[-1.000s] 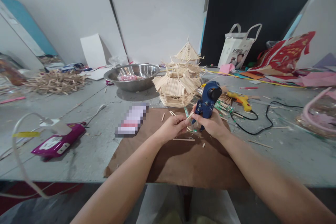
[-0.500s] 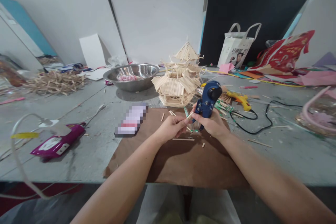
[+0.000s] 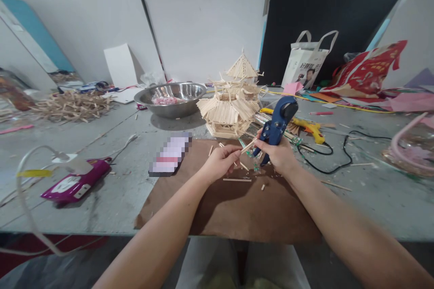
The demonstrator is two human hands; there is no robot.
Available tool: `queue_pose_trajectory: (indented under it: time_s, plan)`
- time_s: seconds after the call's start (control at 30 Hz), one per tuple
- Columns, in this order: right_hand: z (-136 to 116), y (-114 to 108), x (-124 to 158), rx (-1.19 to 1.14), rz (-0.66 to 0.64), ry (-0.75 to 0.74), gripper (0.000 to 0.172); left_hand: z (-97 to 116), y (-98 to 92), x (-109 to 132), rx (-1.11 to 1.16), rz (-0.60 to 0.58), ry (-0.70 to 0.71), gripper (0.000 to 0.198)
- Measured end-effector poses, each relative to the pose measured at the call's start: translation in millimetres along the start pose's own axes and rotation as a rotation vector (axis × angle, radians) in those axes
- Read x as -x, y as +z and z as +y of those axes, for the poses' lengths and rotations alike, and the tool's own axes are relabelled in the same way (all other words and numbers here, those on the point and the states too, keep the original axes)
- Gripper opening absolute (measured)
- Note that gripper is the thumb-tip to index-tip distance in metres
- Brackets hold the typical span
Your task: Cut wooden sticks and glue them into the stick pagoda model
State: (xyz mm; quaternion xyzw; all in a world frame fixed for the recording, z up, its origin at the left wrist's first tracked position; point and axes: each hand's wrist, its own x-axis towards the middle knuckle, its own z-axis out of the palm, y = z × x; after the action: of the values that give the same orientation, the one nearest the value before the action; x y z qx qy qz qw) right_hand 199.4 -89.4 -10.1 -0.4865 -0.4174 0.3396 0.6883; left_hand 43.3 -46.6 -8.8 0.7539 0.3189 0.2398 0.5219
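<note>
My left hand (image 3: 222,161) is closed, its thumb and fingers pinching the near end of thin wooden sticks (image 3: 248,146). The far end of these sticks meets the thumb and fingertips of my right hand (image 3: 280,156). That hand is also wrapped round a blue hand cutter (image 3: 274,128), held upright with its head leaning right; part of its handles is hidden by the fingers. Both hands are above a brown board (image 3: 233,214). Just beyond them stands a pagoda model (image 3: 230,115) built of wooden sticks. A loose stick (image 3: 237,180) and a short offcut (image 3: 263,187) lie on the board.
A phone (image 3: 170,153) lies left of the board, and a purple power strip (image 3: 77,183) with cables farther left. Behind are a steel bowl (image 3: 169,106) and a stick pile (image 3: 73,106). On the right lie a yellow glue gun (image 3: 313,132) and its black cord (image 3: 334,171).
My right hand has moved slightly right, away from my left, and the blue cutter has shifted right and up, leaning more. More of the sticks shows between the hands. My left hand is nearly still.
</note>
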Motion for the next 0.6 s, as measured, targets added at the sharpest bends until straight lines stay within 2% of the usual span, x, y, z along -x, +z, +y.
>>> queue_pose_trajectory:
  time_s: [0.1,0.23,0.6]
  plan:
    - [1.0,-3.1,-5.6,-0.099,0.13,0.035,0.029,-0.8,-0.5,-0.3,-0.204,0.086,0.08,0.03]
    - [1.7,-4.1,-7.4,-0.164,0.172,0.057,0.03,-3.7,0.1,-1.1,-0.434,0.179,0.208,0.023]
    - [2.0,-1.8,-5.6,-0.177,0.199,0.037,0.029,-6.1,0.3,-1.2,-0.582,0.212,0.288,0.02]
